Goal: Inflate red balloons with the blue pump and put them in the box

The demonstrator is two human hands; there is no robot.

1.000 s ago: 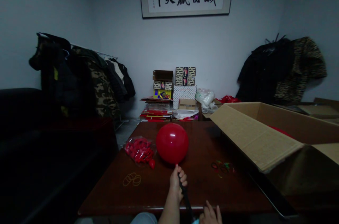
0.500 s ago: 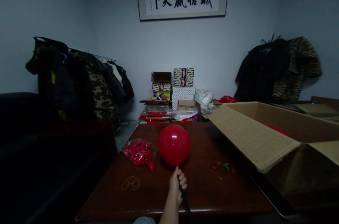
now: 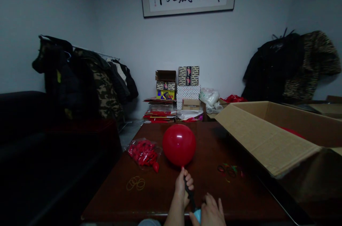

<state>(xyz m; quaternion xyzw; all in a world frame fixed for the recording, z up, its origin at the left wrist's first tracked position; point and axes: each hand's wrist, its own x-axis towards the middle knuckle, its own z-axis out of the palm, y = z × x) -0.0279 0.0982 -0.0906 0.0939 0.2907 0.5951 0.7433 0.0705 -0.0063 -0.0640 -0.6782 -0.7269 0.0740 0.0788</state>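
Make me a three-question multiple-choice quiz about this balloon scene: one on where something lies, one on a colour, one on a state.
1. Where does the bag of flat balloons lie, as the camera sees it?
A. left of the inflated balloon
B. inside the cardboard box
C. on the stacked boxes by the wall

2. What colour is the inflated balloon?
A. blue
B. red
C. yellow

3. How does the left hand stand?
A. flat on the table
B. lifted empty in the air
C. closed around the balloon's neck and the dark pump nozzle

Answers:
1 A, the bag rests on the table to the balloon's left.
2 B, its round skin is glossy red.
3 C, the fingers wrap the neck just under the balloon, while the right hand rests on the pump at the bottom edge.
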